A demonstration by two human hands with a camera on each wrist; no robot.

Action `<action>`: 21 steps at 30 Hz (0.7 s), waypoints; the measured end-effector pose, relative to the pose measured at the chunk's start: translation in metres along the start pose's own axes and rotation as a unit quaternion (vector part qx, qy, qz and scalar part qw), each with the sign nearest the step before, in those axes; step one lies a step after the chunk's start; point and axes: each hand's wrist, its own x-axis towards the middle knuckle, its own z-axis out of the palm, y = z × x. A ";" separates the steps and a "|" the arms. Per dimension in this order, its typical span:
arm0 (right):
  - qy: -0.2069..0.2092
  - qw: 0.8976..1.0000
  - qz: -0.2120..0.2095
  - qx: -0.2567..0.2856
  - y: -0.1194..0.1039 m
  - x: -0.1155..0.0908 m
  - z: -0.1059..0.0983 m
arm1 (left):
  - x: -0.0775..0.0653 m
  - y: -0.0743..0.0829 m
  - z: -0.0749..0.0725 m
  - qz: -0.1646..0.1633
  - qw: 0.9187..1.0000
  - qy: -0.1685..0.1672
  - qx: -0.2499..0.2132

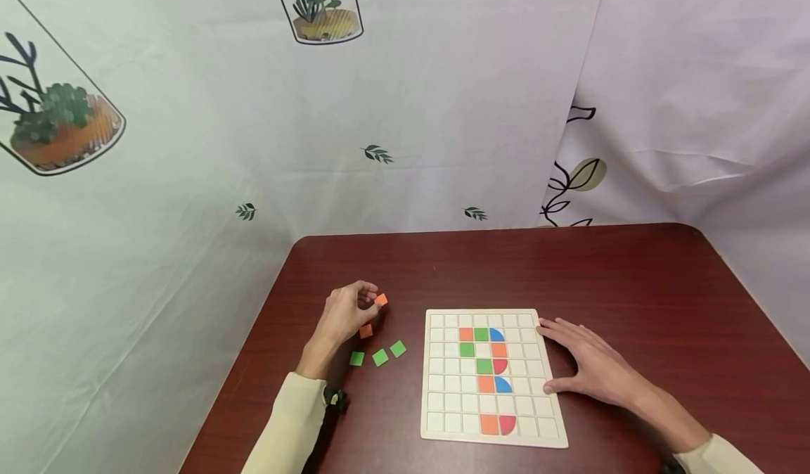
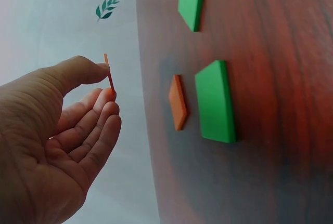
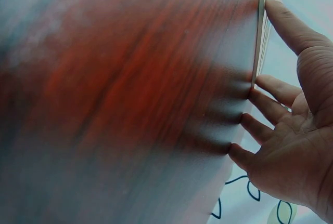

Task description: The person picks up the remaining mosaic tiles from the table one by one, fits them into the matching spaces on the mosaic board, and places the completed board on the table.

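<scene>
Between thumb and fingertip, my left hand point(image 1: 344, 314) pinches a thin orange square tile point(image 1: 381, 299) above the table; the left wrist view shows that tile point(image 2: 109, 73) edge-on. Another orange tile point(image 1: 366, 331) lies just below this hand, with three green square tiles point(image 1: 380, 357) nearer to me. My right hand point(image 1: 595, 365) rests at the right side of a white gridded board point(image 1: 436, 407), thumb and fingers spread. In the right wrist view its thumb and a finger touch the board's edge point(image 3: 260, 26). Orange and green squares and blue and red quarter-round pieces sit in the board's middle columns.
The board lies flat on a dark red wooden table point(image 1: 493, 270). A pale cloth point(image 1: 443, 108) printed with plants hangs behind the table and along its left side. The table's left edge runs close to my left forearm.
</scene>
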 end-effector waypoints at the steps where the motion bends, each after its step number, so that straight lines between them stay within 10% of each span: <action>1: 0.000 1.000 -0.001 0.000 0.000 0.000 0.000 | 0.000 0.001 0.000 0.003 1.000 0.001 0.000; 21: 0.001 1.000 0.000 -0.004 -0.002 0.000 0.000 | 0.004 0.038 -0.002 0.065 0.998 -0.005 -0.016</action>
